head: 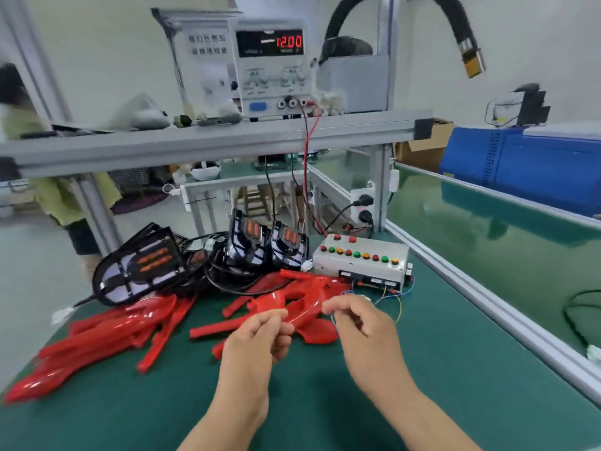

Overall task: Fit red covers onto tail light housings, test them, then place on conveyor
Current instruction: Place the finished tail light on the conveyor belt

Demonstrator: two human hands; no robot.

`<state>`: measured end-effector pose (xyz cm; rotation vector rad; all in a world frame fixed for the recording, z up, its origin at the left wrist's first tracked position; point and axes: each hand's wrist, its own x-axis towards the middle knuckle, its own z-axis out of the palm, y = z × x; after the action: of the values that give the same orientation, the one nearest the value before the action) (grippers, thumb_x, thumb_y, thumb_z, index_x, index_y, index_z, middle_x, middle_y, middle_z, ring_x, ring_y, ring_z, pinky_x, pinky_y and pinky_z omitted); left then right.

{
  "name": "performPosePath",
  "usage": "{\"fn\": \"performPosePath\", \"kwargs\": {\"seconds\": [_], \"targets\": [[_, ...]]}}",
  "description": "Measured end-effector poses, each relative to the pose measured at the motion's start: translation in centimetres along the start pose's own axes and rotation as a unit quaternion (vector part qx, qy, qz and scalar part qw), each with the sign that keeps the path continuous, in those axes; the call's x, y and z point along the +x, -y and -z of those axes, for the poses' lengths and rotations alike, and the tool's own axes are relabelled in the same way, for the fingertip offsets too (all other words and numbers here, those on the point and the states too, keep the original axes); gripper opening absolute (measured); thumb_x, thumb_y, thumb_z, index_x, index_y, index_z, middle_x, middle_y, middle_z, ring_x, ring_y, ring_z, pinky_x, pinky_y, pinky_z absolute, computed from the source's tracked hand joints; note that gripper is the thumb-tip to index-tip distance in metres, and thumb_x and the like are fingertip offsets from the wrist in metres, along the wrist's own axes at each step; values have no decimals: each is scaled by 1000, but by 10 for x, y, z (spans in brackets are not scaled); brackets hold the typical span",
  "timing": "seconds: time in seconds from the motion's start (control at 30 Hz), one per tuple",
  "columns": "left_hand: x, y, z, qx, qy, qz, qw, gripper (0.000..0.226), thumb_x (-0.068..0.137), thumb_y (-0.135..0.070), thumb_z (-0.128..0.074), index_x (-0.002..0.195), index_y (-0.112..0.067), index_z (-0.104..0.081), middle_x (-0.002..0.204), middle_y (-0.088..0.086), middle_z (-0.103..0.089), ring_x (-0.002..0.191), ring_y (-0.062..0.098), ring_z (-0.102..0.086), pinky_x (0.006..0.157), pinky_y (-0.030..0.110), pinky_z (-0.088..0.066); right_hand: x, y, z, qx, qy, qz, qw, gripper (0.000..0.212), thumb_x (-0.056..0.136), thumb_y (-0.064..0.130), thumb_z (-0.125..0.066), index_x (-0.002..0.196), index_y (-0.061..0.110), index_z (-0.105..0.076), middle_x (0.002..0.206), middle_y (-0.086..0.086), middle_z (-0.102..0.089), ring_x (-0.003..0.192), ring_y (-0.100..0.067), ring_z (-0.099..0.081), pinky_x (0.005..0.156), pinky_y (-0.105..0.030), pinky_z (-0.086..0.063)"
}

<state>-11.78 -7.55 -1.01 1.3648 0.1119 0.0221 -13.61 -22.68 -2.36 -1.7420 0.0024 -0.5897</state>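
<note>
The green bench (pixel 325 402) carries a heap of red covers (pixel 97 336) at lower left, with black housings (pixel 140 268) behind it. Just below centre the left hand (pixel 257 336) pinches one red cover (pixel 302 309) by its edge; the right hand (pixel 364 323) pinches thin wires (pixel 399 308) from the button box (pixel 361 258).

The person is showing 2 bare forearms, the left forearm (pixel 234 402) and the right forearm (pixel 406 410), each appearing uncovered from the lower edge of the view up to the wrist. The left hand (pixel 260 335) and the right hand (pixel 366 327) are likewise showing bare, with knuckles and fingers uncovered. The fingernails are blurring too much to describe.
</note>
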Motion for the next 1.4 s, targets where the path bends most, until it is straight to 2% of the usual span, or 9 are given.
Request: {"fn": "performPosePath", "kwargs": {"seconds": [0.13, 0.27, 0.53, 0.7, 0.9, 1.03, 1.1, 1.23, 1.4], "targets": [[22, -10, 44, 4, -53, -24, 998, 23, 100, -11, -52, 95, -11, -74, 76, 3, -71, 66, 11, -60, 68, 27, -50, 14, 6, -38, 1, 21, 9, 1000, 35, 94, 1, -54, 85, 29, -73, 88, 23, -70, 81, 2, -62, 70, -10, -42], [42, -14, 82, 11, -103, -34, 994, 20, 99, -12, -55, 93, -13, -74, 75, 1, -72, 68, 12, -60, 70, 27, -50, 26, 8, -76, 21, 45, -9, 999, 34, 95, 4, -52, 85, 30, -72, 80, 18, -69, 63, 0, -56, 58, -12, -40], [67, -6, 129, 49, -177, -44, 982, 18, 94, -5, -61, 93, -17, -73, 70, -6, -74, 64, 5, -63, 65, 21, -50, 40, 9, -131, 21, 76, -8, 997, 33, 95, 4, -53, 84, 30, -71, 86, 17, -71, 81, -1, -67, 69, -12, -47], [70, 13, 132, 72, -169, -18, 983, 20, 93, -3, -61, 90, -17, -74, 69, -4, -73, 56, 1, -62, 59, 17, -50, 29, -6, -141, -6, 100, -4, 995, 38, 92, -2, -57, 81, 31, -71, 88, 20, -71, 82, -2, -67, 74, -13, -49], [75, 19, 131, 146, -140, -5, 979, 24, 91, -6, -61, 83, -24, -74, 72, -5, -73, 61, 3, -60, 65, 25, -51, 30, -17, -134, -14, 125, -28, 992, 46, 92, -4, -58, 77, 37, -73, 86, 14, -73, 79, -7, -69, 76, -22, -54], [80, 15, 128, 190, -137, 3, 972, 21, 91, -12, -62, 80, -26, -73, 72, -8, -73, 63, 6, -61, 75, 35, -54, 31, -17, -131, -16, 131, -38, 991, 41, 91, -4, -57, 76, 30, -73, 82, 15, -72, 75, -4, -68, 68, -13, -49], [87, 4, 128, 212, -137, -13, 968, 21, 90, -18, -63, 76, -29, -73, 72, -7, -73, 61, 6, -60, 70, 33, -53, 31, -15, -131, -21, 138, -39, 989, 39, 91, -3, -57, 76, 31, -73, 82, 16, -72, 75, -3, -67, 69, -16, -48], [116, -31, 137, 321, -177, -93, 926, 17, 87, -25, -61, 74, -30, -70, 69, -9, -69, 59, 8, -58, 58, 25, -46, 32, -10, -131, -15, 145, -44, 988, 46, 92, 2, -57, 84, 45, -70, 84, 20, -72, 77, -4, -66, 75, -25, -49], [158, -53, 152, 474, -230, -141, 838, 14, 95, -24, -58, 102, -25, -70, 101, -7, -67, 98, 18, -62, 83, 35, -50, 33, -8, -129, -3, 150, -43, 988, 45, 93, 4, -57, 85, 47, -69, 73, 24, -68, 70, -1, -59, 70, -21, -40]]}}
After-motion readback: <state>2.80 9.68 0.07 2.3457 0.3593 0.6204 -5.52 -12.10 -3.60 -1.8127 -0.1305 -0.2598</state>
